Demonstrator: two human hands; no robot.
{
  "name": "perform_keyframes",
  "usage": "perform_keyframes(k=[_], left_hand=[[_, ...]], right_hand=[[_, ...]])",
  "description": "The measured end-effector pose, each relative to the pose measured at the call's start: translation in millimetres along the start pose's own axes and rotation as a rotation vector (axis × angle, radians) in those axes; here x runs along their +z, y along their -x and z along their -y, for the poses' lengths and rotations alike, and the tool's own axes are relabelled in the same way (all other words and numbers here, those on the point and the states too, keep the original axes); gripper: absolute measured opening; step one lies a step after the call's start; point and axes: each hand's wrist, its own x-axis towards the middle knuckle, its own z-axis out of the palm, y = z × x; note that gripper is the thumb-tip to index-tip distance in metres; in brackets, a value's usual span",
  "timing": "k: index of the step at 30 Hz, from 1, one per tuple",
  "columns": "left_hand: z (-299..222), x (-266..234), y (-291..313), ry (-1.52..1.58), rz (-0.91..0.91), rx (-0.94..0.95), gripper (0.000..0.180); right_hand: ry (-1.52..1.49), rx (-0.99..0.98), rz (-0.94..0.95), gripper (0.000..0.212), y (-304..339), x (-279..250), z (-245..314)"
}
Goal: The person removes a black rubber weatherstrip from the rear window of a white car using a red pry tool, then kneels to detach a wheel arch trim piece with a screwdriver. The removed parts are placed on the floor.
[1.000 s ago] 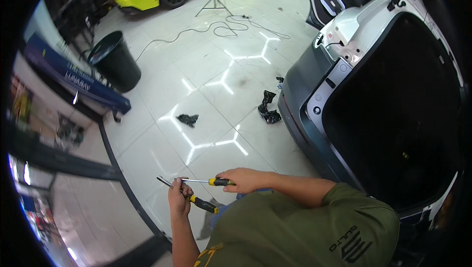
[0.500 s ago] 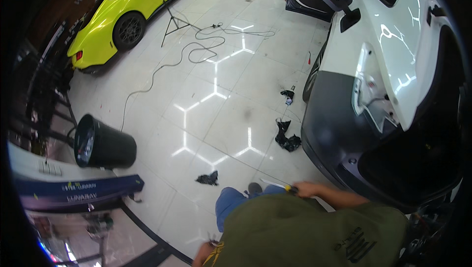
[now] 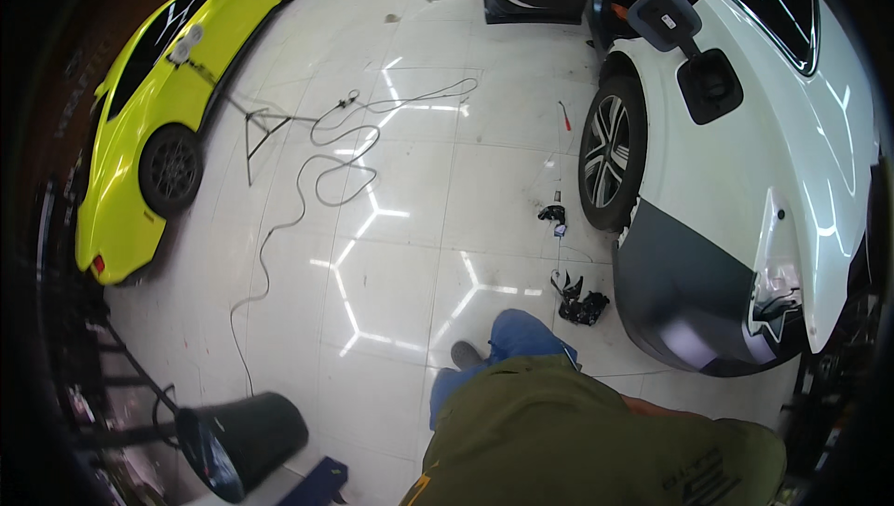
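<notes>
Of my right arm only a strip of skin (image 3: 652, 406) shows past the edge of my green shirt; the fingers are hidden behind the shirt, so their grip cannot be seen. A thin pale sliver (image 3: 570, 358) lies against my blue trouser leg, too small to name. My left hand is out of the picture. Nearest to my right side stands the white car (image 3: 736, 166), its dark grey lower rear corner (image 3: 680, 273) beside me and its fuel flap (image 3: 664, 18) swung out. Crumpled black scraps (image 3: 582, 307) lie on the floor by that corner.
A bright yellow-green car (image 3: 130, 161) stands at the left. In front of it are a tripod stand (image 3: 256, 124) and a looping cable (image 3: 300, 194). A dark bin (image 3: 251, 441) is at lower left. A red-handled tool (image 3: 565, 117) lies near the white car's wheel (image 3: 612, 152).
My view has swung toward the white car's side and wheel. My right hand, earlier holding a yellow-and-black-handled tool with a thin blade, is now hidden. My left hand has left the picture.
</notes>
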Motion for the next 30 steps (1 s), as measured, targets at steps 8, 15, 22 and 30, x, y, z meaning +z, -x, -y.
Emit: perform_keyframes(k=[8, 15, 22, 30], left_hand=[[-261, -79, -206, -0.14, 0.043, 0.149, 0.044], [-458, -115, -308, -0.22, 0.165, 0.174, 0.048], [-680, -130, -448, -0.36, 0.319, 0.252, 0.052], [-946, -169, -587, -0.71, 0.511, 0.258, 0.056]], right_hand=[[-0.301, 0.007, -0.105, 0.039, -111, 2, 156], [-0.022, -0.071, 0.075, 0.044, -104, -32, 391], [-0.12, -0.161, 0.173, 0.044, -173, -63, 547], [0.172, -0.054, -0.341, 0.036, -268, -106, 767]])
